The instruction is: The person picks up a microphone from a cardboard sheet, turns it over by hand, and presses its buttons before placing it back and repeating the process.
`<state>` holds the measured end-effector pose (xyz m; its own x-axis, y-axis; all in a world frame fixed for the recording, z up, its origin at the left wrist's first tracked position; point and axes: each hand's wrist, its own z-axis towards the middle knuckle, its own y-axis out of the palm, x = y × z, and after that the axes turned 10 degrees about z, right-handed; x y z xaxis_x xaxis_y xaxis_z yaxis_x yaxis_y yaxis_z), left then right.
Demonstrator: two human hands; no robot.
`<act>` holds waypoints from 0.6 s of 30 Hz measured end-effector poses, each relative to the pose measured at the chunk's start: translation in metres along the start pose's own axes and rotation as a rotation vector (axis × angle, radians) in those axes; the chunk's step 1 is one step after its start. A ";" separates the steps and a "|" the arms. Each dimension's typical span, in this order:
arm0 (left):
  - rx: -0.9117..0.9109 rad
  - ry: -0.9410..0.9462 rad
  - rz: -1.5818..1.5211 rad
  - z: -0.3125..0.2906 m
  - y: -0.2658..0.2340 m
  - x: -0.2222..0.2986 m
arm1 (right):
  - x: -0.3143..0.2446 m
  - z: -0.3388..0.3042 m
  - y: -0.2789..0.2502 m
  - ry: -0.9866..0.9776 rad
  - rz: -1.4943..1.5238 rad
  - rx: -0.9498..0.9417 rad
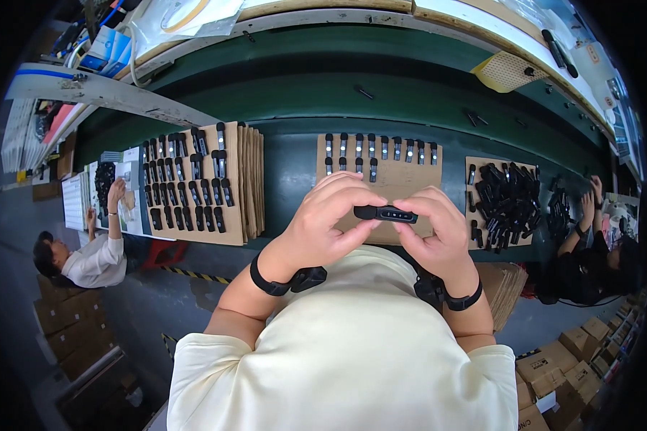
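Between my two hands I hold a small black microphone level, above the near part of a cardboard sheet. It has a rounded dark tip at its left end and a row of small light marks on its face. My left hand pinches the tip end between thumb and fingers. The other end is pinched by my right hand. Behind my hands, similar microphones stand in neat rows on the sheet, some showing silvery faces. My forearms hide the sheet's near edge.
Left of me, more microphones lie in rows on stacked cardboard sheets. A heap of black microphones covers another sheet on the right. People work at the far left and far right. A ledge borders the green bench behind.
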<state>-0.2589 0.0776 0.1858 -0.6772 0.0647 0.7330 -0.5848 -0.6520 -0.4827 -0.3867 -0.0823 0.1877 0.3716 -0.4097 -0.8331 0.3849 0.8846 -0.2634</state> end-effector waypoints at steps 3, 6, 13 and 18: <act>-0.024 -0.038 -0.020 -0.002 -0.004 -0.001 | 0.001 -0.002 -0.003 -0.003 0.007 -0.015; -0.065 -0.081 -0.029 -0.006 -0.006 -0.004 | 0.000 -0.002 -0.002 0.034 0.036 -0.003; 0.011 -0.014 0.000 -0.008 -0.001 -0.008 | 0.004 -0.009 -0.001 0.219 0.171 0.034; 0.013 -0.026 -0.008 -0.008 0.002 -0.006 | 0.006 -0.011 -0.002 0.118 0.078 0.020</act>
<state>-0.2590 0.0819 0.1768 -0.6609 0.0502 0.7488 -0.5839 -0.6612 -0.4710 -0.3943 -0.0844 0.1777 0.2999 -0.3098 -0.9022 0.3760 0.9076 -0.1867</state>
